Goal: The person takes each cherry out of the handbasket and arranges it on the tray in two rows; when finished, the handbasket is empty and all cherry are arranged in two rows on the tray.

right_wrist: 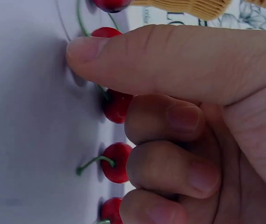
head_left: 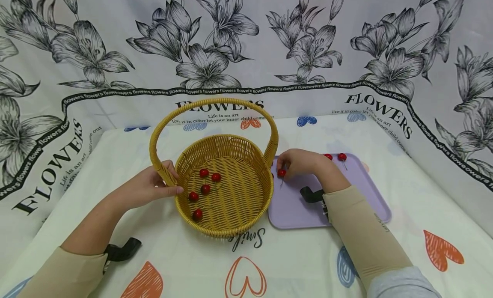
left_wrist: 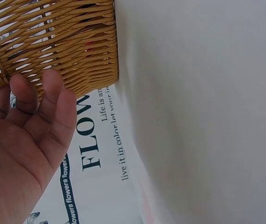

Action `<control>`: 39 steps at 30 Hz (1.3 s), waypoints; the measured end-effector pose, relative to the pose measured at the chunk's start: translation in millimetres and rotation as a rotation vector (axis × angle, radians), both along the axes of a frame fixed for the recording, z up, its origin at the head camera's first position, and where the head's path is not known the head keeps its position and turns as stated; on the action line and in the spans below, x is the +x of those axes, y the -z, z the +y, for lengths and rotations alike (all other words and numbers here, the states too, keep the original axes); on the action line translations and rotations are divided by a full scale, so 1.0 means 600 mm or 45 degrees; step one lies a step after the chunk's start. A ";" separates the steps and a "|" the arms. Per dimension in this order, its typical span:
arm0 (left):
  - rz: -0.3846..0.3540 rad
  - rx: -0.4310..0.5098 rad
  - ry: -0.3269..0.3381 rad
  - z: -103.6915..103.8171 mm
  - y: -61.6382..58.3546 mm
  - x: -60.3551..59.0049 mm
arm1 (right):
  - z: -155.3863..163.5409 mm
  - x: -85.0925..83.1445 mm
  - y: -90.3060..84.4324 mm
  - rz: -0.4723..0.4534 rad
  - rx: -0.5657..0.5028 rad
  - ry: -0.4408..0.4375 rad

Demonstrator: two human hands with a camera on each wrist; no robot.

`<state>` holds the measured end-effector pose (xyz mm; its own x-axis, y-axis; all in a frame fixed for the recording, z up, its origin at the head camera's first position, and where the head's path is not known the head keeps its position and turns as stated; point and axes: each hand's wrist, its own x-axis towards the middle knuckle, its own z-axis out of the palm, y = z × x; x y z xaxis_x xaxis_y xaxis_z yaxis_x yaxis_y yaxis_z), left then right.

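A round yellow wicker basket (head_left: 225, 229) with a tall arched handle holds several red cherries (head_left: 205, 189) on the left of its floor. My left hand (head_left: 148, 184) grips its left side at the handle's foot, thumb over the rim; in the left wrist view, the fingers (left_wrist: 53, 100) curl against the outer weave. Over the left part of a lilac tray (head_left: 296, 212), my right hand (head_left: 302, 164) pinches a red cherry (head_left: 281, 173) with a stem. In the right wrist view, the thumb partly covers a cherry (right_wrist: 105, 32), and another cherry (right_wrist: 116, 162) lies beyond the curled fingers.
More cherries (head_left: 342, 157) lie along the tray's far edge, partly hidden by the right hand. The tray stands close against the basket's right side. A white cloth (head_left: 192, 268) with printed hearts covers the table, and a flower-printed curtain (head_left: 246, 45) rises behind it.
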<state>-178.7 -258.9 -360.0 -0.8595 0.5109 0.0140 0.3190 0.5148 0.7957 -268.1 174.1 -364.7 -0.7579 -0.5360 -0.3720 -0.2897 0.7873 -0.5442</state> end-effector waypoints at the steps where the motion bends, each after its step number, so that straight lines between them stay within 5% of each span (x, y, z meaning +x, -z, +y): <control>1: -0.001 0.001 0.002 0.000 0.000 0.000 | -0.001 0.000 0.001 -0.001 -0.001 -0.005; 12: 0.004 -0.002 0.000 0.001 -0.001 0.000 | -0.004 0.006 -0.001 0.024 -0.002 -0.004; 19: -0.005 -0.007 0.000 0.001 -0.001 -0.001 | 0.013 0.014 -0.034 0.022 -0.023 0.091; 31: 0.001 -0.001 0.001 0.001 0.000 -0.002 | 0.048 0.063 -0.131 0.106 -0.440 0.108; 39: -0.003 0.002 -0.002 0.000 0.001 -0.002 | -0.002 0.101 -0.142 0.248 -0.828 -0.085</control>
<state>-179.8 -258.9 -360.6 -0.8605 0.5093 0.0128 0.3163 0.5144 0.7971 -207.4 172.8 -279.6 -0.7358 -0.6524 0.1815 -0.4671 0.2949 -0.8336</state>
